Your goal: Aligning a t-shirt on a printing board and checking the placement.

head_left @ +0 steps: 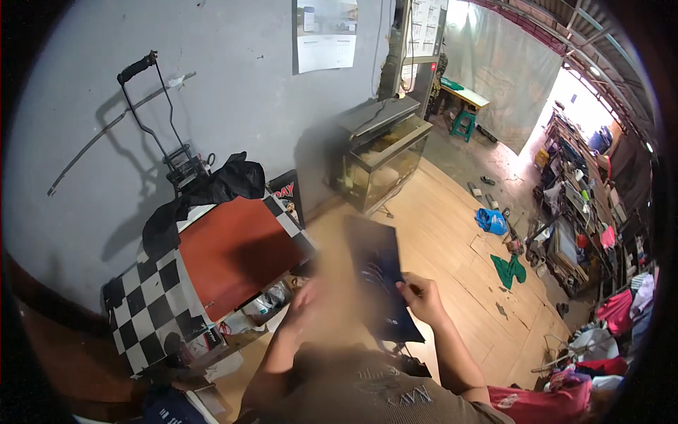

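A flat navy-blue rectangular piece (383, 279) with pale markings hangs upright in front of me. It may be cloth or a thin sheet; I cannot tell which. My right hand (421, 298) is closed on its right edge, the thumb lying along the near side. To the left of it is my left hand (300, 309), raised beside the low checkered table. A blurred smear covers that hand's fingertips and part of the navy piece's left side. What the left fingers do is hidden.
The checkered table (152, 314) with a red board (240, 258) stands left, a black cloth (236, 177) at its back. Ahead is a glass aquarium (381, 169). A blue plastic bag (491, 221) and green cloth (508, 271) lie on the floor; clutter lines the right.
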`<state>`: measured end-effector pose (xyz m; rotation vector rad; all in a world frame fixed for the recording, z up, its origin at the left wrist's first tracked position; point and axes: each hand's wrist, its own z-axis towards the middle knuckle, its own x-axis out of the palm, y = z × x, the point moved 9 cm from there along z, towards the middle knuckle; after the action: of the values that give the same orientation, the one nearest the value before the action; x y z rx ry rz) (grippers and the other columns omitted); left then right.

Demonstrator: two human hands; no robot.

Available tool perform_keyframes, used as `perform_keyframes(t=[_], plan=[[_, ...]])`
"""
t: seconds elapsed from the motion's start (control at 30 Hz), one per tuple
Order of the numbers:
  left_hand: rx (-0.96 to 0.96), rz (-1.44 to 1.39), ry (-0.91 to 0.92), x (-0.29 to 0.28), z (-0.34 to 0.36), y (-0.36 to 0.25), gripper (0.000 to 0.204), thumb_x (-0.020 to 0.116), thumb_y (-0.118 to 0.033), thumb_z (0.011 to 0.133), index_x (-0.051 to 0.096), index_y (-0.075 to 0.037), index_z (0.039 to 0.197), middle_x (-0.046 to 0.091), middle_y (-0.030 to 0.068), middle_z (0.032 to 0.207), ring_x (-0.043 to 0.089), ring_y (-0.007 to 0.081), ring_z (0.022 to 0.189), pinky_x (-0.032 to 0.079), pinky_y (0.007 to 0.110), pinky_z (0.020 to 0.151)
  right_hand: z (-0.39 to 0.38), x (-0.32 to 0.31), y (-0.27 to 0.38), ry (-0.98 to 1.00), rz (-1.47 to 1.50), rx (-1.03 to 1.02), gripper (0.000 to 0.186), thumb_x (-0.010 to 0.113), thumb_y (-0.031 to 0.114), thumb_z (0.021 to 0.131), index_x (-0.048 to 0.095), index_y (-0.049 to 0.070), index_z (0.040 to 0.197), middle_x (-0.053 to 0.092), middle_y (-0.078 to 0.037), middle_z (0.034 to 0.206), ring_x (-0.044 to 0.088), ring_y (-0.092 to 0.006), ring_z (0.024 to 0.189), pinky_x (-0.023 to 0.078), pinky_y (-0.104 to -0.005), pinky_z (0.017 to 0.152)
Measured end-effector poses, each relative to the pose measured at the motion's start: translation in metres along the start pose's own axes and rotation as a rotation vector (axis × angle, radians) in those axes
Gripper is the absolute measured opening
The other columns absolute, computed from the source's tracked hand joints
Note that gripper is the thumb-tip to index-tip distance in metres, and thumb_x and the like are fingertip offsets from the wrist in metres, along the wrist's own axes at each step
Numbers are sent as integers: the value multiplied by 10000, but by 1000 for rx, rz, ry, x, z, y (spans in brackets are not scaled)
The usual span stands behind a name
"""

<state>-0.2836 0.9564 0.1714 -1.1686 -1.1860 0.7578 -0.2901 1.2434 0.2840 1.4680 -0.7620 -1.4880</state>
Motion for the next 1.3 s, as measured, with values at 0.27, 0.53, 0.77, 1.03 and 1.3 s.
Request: perform_keyframes(t=[0.27,0.53,0.77,1.03,1.3], plan=[[-156,-55,213,78,10,-23,560,658,-150,1041,423,-18,1532,597,102,1396,563,203,1331,492,382,1088,-19,85,39,191,-287,-304,246,702,117,913,734,80,1154,729,-211,846,712,-405,711,570,-452,641],[15,406,86,28,19,-52,341,679,-100,983,639,14,1302,729,116,1164,714,239,1009,561,392,922,-23,129,60,251,-196,-252,411,700,117,932,680,67,1339,693,-215,1269,698,-396,1103,565,-456,930],[443,732,142,9,1,-147,368,663,-15,896,721,-14,1260,766,214,1088,763,307,961,577,392,807,5,146,40,266,9,-27,328,656,72,977,682,17,1300,711,-188,1253,700,-300,1155,576,-398,931],[364,777,385,-65,0,-82,404,661,111,773,792,-33,1127,747,130,969,724,232,920,544,319,828,43,142,-16,58,447,196,822,704,-49,891,354,119,1615,415,-167,1639,428,-307,1484,513,-445,1072],[358,430,147,-115,-40,-70,317,653,-64,893,792,-2,1171,741,79,928,685,202,903,517,346,897,34,232,-14,665,626,286,652,646,2,977,426,72,1587,659,-165,1385,589,-270,1323,464,-402,1111]])
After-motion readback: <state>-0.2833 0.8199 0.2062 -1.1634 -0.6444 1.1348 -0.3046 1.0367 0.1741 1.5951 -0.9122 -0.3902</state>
